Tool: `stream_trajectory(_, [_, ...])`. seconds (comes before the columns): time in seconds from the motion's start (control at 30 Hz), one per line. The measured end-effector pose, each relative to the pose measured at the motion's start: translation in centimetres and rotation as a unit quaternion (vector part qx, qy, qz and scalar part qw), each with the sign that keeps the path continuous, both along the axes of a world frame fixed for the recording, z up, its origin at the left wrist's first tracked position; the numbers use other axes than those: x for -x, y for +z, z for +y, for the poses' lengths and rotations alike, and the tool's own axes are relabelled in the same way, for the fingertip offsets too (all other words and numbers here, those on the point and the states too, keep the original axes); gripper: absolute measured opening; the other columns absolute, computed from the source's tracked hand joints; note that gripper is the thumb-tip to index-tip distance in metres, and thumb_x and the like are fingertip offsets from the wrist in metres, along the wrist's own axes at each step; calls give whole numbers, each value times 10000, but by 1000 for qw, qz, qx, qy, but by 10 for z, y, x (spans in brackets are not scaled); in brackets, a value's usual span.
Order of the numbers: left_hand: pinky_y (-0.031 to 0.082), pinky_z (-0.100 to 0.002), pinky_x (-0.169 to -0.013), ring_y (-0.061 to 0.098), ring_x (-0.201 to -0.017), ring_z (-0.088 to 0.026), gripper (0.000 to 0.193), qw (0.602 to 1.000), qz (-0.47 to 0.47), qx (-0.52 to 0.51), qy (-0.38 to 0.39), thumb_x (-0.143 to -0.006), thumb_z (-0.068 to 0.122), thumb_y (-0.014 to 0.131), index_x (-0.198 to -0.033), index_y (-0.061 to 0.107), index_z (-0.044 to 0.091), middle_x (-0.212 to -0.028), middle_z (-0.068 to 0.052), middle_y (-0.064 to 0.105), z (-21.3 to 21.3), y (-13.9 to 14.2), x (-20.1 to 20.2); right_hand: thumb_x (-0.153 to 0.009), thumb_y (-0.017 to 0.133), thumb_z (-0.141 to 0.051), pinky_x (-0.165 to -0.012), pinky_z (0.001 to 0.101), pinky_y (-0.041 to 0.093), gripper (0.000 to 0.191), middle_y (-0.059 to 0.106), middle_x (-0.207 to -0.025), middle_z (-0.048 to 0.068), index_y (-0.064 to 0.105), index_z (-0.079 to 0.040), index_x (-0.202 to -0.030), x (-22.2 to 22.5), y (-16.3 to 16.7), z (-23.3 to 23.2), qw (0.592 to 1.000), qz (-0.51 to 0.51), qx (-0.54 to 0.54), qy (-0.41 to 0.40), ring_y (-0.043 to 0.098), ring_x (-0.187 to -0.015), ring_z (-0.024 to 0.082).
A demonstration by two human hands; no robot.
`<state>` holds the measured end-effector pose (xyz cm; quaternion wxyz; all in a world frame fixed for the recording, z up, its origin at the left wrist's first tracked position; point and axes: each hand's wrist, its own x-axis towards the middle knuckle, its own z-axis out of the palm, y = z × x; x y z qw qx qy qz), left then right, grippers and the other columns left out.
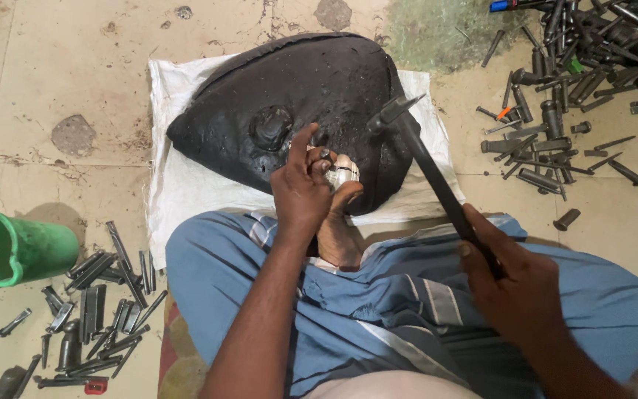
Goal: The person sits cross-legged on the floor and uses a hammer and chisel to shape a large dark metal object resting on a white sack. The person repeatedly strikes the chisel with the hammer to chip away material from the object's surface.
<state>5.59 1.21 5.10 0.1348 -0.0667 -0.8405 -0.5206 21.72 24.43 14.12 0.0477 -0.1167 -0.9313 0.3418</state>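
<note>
Right hand (515, 284) clenched around black hammer (426, 159) handle; head above fingers, against dented black metal tank (289, 111). Left hand (306, 188) pinched small silvery punch (342, 174) on tank, matte, pitted, on white cloth (186, 185).

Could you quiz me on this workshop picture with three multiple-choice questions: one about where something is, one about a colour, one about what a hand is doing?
1. Where does the black tank lie?
A on a white cloth
B in the bucket
C on a bench

2. What colour is the bucket?
A red
B green
C white

3. What does the right hand hold?
A nothing
B a cloth
C a hammer

Answers: 1 A, the white cloth spreads under it on the floor. 2 B, it is green, at the left edge. 3 C, the fingers grip the hammer by its handle while the left hand pinches a small metal piece against the tank.
</note>
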Motion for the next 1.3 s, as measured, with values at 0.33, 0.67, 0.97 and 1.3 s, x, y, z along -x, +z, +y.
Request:
stream_trajectory(0.33, [634,-344,-802,807,-938,-238,529,999,30,-14,1,-946,-49,649,-1429,532,133,-967,-112,789,3,-4,1,-997,665,-159,-546,269,551,438,739,-869,127,602,-37,-1414,9,31,12,976,154,-90,126,704,-676,114])
stream_trajectory(0.67, [648,-344,-809,803,-975,-252,476,1000,22,-13,-3,-1026,34,673,-1460,502,129,-984,-124,789,4,-1,-1,-970,636,-75,-501,316,483,284,699,-770,76,634,-109,-1252,16,30,3,933,137,-278,183,640,-620,170])
stream_trajectory(0.97, [608,-396,-712,795,-878,-308,536,999,-23,31,2,-977,39,665,-1476,503,150,-983,-142,783,4,-2,-3,-1009,703,-125,-593,374,522,222,612,-757,113,646,-137,-1223,4,29,-16,971,175,-144,69,588,-603,198])
stream_trajectory(1.3, [637,-342,-814,826,-937,-226,510,995,-32,-87,23,-978,1,569,-1467,498,124,-982,-100,806,2,16,-1,-947,726,-82,-581,327,470,490,621,-747,109,630,-91,-1427,-2,6,1,986,124,-110,34,562,-594,163])
